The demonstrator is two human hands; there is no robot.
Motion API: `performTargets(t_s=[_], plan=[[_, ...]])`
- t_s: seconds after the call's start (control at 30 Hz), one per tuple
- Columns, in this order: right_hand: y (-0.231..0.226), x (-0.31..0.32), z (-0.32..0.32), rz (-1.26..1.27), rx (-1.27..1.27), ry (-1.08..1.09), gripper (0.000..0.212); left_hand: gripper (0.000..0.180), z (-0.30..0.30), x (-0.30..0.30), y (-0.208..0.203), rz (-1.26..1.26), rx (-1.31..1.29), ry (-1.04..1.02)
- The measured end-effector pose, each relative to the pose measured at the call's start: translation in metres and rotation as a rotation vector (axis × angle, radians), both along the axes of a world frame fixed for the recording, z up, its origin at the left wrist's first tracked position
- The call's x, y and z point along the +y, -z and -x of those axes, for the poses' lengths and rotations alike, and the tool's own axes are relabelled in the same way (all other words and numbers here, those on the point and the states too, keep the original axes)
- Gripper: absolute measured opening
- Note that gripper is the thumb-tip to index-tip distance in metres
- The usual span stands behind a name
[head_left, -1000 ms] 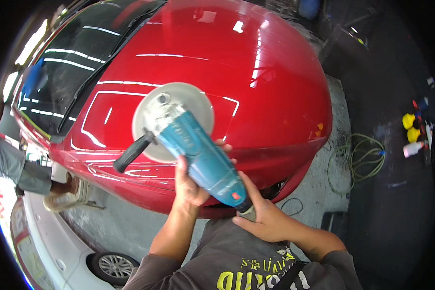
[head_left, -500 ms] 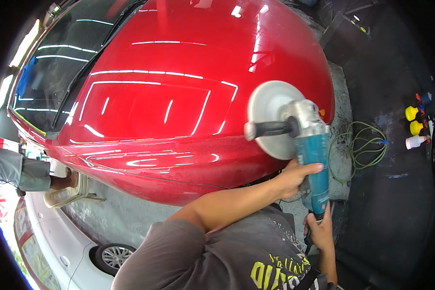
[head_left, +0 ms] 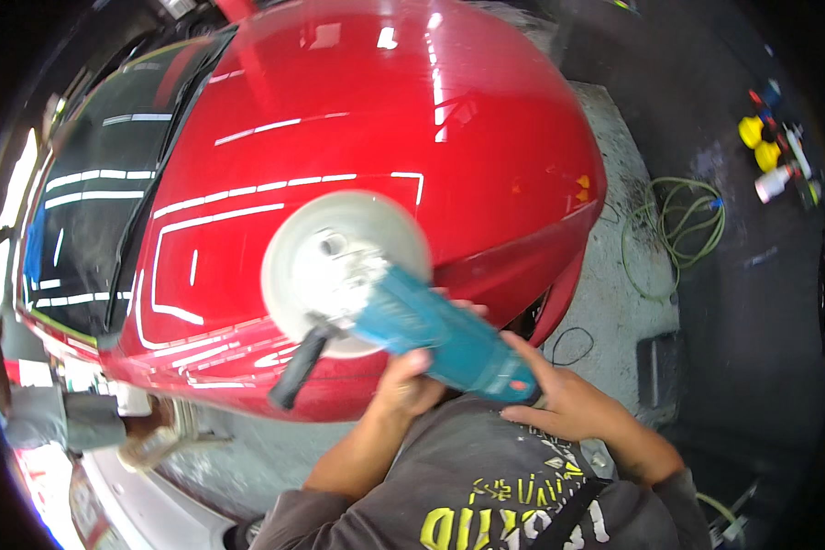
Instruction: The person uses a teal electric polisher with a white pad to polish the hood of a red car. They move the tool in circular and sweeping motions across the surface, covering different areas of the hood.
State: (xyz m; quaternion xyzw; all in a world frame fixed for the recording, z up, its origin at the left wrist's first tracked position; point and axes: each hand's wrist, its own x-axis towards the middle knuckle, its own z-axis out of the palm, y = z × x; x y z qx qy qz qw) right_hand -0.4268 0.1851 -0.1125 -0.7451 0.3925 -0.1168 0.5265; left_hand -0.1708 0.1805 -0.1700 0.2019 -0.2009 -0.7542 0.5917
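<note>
A teal rotary polisher (head_left: 445, 339) with a round white pad (head_left: 289, 275) is held over the side of a red car's hood (head_left: 495, 174). My left hand (head_left: 412, 380) grips the middle of its body from below. At the rear end, my right hand (head_left: 564, 390) is wrapped round the grip. The black side handle (head_left: 300, 367) sticks out from the metal head with no hand on it. The pad covers part of the hood; whether it touches the paint I cannot tell.
The dark windshield (head_left: 110, 174) lies to the left. A green hose (head_left: 683, 229) is coiled on the floor at right, with yellow-capped bottles (head_left: 752, 133) beyond it. Another person's leg (head_left: 92, 420) stands near a stool at lower left, close to a pale car (head_left: 147, 495).
The polisher has swung left across the hood, its pad moving from the front corner toward the windshield. Both hands moved with it, and the side handle now points down toward me.
</note>
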Motion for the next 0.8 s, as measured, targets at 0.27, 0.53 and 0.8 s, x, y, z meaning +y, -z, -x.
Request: performTargets(t_s=[0.27, 0.53, 0.8], plan=[[-0.029, -0.065, -0.092, -0.418, -0.295, -0.083, 0.112, 0.094, -0.076, -0.064, -0.032, 0.069, -0.002, -0.337], [0.007, -0.105, -0.026, -0.745, -0.825, 0.284, 0.071, 0.087, 0.016, -0.164, -0.040, -0.098, 0.008, 0.003], [0.029, -0.161, 0.044, -0.860, -0.720, 0.551, 0.065, 0.072, 0.111, -0.255, -0.015, -0.177, -0.007, 0.226]])
